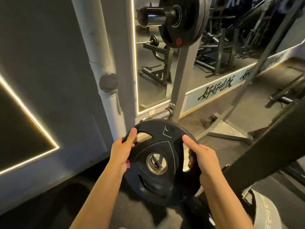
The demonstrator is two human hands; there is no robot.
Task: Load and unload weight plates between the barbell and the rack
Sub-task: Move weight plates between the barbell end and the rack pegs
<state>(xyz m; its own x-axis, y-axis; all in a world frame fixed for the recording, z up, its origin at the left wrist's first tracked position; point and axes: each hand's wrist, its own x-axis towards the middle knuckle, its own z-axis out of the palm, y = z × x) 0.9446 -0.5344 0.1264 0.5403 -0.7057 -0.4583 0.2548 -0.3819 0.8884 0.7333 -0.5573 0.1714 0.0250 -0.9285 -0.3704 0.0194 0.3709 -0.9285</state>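
Note:
I hold a black rubber weight plate [158, 156] with grip cut-outs and a metal-ringed centre hole, tilted, low in front of me. My left hand [122, 151] grips its left rim through a cut-out, thumb on top. My right hand [203, 156] grips the right rim the same way. Just beyond the plate's top edge a chrome storage peg [162, 114] sticks out from the grey rack upright [183, 76]. High up, the barbell sleeve [151, 16] carries black plates [181, 22] with a red label.
A white pipe [100, 63] with a round cap runs down the grey wall at left. A lit-edged mirror [151, 71] behind the rack reflects benches. The rack's base feet [231, 134] spread over the dark floor at right, and a black slanted beam [264, 149] crosses lower right.

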